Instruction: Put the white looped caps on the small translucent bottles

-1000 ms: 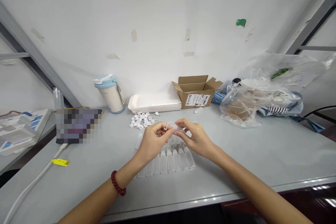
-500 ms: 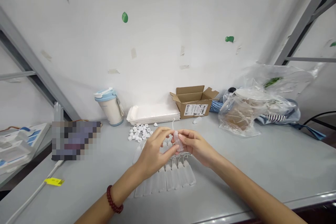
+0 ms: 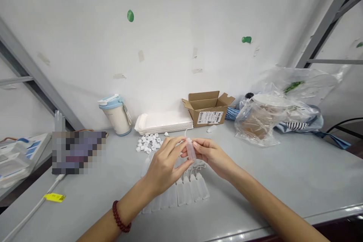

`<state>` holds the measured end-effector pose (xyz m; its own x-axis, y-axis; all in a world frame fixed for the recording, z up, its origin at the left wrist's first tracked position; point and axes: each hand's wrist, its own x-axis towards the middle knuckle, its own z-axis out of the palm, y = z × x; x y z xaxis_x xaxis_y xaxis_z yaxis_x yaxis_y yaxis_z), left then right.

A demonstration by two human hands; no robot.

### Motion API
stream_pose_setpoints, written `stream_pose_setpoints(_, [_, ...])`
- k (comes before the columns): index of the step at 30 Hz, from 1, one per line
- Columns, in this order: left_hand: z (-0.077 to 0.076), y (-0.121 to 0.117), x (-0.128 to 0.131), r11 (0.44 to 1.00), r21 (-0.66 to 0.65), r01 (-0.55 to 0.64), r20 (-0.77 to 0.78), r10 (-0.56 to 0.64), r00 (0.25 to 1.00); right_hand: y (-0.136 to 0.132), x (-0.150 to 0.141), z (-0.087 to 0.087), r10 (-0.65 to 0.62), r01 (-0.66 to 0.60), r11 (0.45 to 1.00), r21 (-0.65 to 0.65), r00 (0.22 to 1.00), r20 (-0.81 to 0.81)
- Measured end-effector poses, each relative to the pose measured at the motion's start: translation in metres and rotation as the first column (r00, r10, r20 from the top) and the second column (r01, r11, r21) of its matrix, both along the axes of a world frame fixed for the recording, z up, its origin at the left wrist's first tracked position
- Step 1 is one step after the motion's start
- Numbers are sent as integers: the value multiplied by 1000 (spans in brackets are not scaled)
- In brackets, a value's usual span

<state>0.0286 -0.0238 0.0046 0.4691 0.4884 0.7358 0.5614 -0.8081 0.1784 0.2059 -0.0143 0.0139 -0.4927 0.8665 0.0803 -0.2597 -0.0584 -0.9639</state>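
Observation:
A small translucent squeeze bottle [image 3: 191, 150] with a thin bent spout stands nearly upright between my two hands, above the table. My left hand [image 3: 167, 162] pinches it, with fingers near the neck and the thumb by the base. From the other side, my right hand [image 3: 208, 155] grips it with thumb and fingers. Beneath my hands lies a row of similar bottles [image 3: 187, 191], their curved spouts pointing away from me; my left hand hides some of them. Several small white caps [image 3: 148, 143] sit in a loose pile beyond my left hand.
Along the wall stand a blue-lidded tumbler [image 3: 115, 115], a stack of white padded envelopes [image 3: 164, 121] and an open cardboard box [image 3: 210, 115]. A clear plastic bag [image 3: 255, 128] lies at right. At left are a blurred-out flat object [image 3: 79, 151] and a white cable [image 3: 34, 211].
The bottle has turned a little more upright in my fingers, and both hands keep their grip. The whole view has shifted slightly.

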Motion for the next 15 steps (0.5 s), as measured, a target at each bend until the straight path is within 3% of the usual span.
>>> stream_pose_setpoints(4, [0,-2,3,1000,5,26,-19,-25,999,1,9,7,28,-40,997,59,981,194])
stream_pose_setpoints(8, [-3,-10,12,994,-82,69,19,-68,998,7,26,12,162,-182,983,19,917,365])
stream_pose_setpoints(11, [-7,-20,20,972,-201,119,36,-114,993,12,42,16,341,-355,933,-64,810,477])
stream_pose_setpoints(15, [-12,-33,32,921,-351,171,33,-170,985,18,59,16,539,-534,822,-200,613,578])
